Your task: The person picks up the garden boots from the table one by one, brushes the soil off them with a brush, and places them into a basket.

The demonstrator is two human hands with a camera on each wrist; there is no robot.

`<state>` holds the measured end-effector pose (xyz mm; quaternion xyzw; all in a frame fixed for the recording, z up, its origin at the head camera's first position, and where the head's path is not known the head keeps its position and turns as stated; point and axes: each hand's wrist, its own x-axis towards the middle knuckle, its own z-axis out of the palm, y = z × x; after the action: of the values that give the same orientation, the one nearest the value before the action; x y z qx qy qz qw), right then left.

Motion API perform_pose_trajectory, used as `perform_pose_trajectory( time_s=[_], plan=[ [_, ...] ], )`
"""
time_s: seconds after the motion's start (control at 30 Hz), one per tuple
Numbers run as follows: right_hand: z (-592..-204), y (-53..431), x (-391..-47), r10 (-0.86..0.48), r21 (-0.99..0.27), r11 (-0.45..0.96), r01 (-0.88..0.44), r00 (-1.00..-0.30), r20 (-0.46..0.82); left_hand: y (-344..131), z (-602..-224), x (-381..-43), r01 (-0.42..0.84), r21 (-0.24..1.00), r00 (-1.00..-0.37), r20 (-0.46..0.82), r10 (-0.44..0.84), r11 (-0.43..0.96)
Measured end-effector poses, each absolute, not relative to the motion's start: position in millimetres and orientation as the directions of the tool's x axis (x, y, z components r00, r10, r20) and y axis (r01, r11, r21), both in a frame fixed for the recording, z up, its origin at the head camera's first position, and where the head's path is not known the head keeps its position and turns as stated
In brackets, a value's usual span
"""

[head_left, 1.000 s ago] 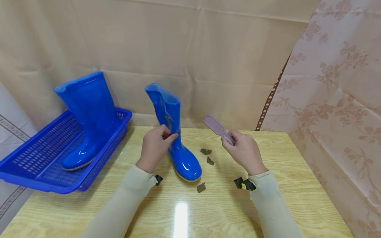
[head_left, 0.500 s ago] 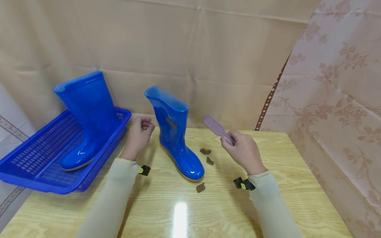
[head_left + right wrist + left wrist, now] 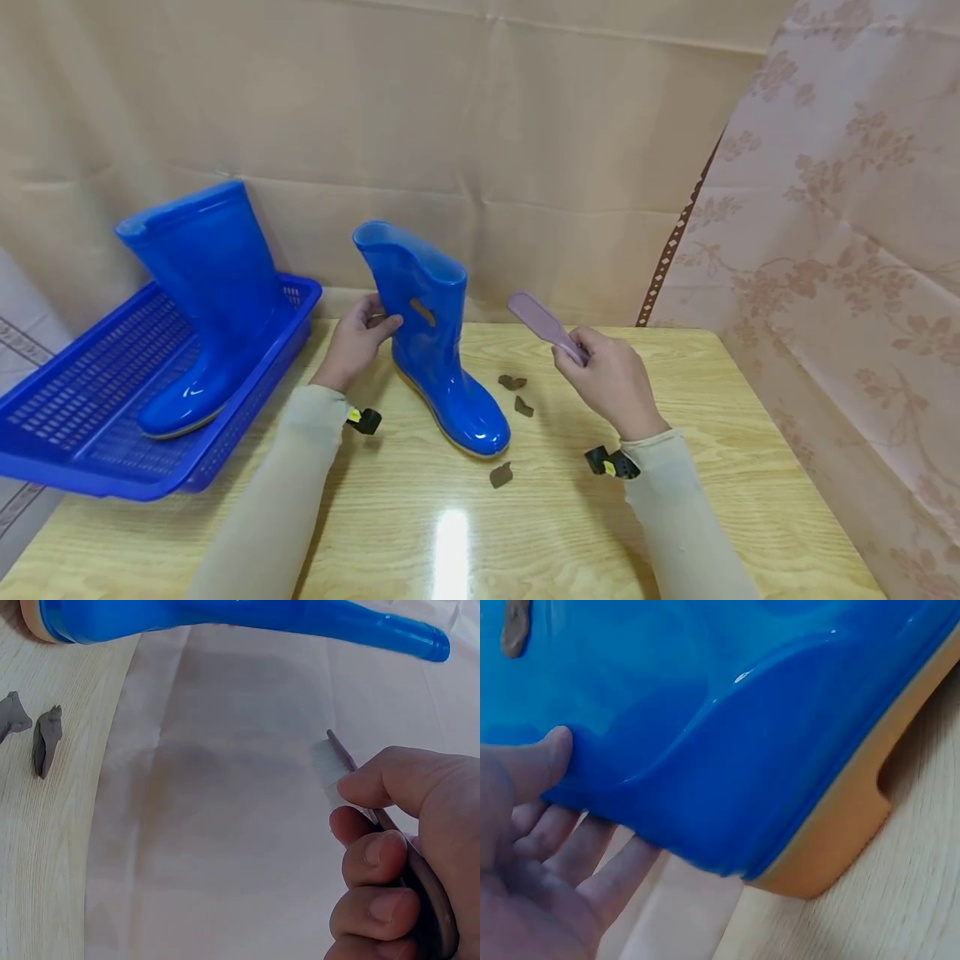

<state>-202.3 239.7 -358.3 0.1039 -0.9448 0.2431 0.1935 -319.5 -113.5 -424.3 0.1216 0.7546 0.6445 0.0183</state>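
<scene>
A blue rubber boot stands upright on the table, toe pointing to the near right. A brown, mud-like smear clings to its shaft. My left hand holds the back of the shaft low down, thumb on the near side and fingers behind the edge. In my right hand I grip a mauve scrub brush by its handle, clear of the boot to its right. White bristles show under its head in the right wrist view.
Several brown clay-like pieces lie beside the boot's toe. At the left, a blue plastic basket holds another blue boot. A beige curtain hangs behind the wooden table.
My left hand left the front of the shaft, swung left, and now holds the boot's back. The boot turned a little, showing the brown smear. My right hand stayed put with the brush.
</scene>
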Motion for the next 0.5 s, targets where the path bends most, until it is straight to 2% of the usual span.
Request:
perform_pose_trajectory(
  time_s=[0.23,0.37,0.5],
  plan=[
    [-357,238,-202,-0.104,-0.424,0.859,-0.286,-0.909,0.403,-123,-417,-309,0.095,0.992,-0.993,0.088,0.080,0.086],
    [-357,238,-203,-0.103,-0.427,0.860,-0.279,-0.915,0.389,-128,-409,-300,0.108,0.985,-0.994,0.107,0.020,0.133],
    [-358,240,-203,-0.104,-0.429,0.859,-0.280,-0.915,0.390,-131,-399,-289,0.120,0.967,-0.985,0.145,-0.095,0.226]
  ],
)
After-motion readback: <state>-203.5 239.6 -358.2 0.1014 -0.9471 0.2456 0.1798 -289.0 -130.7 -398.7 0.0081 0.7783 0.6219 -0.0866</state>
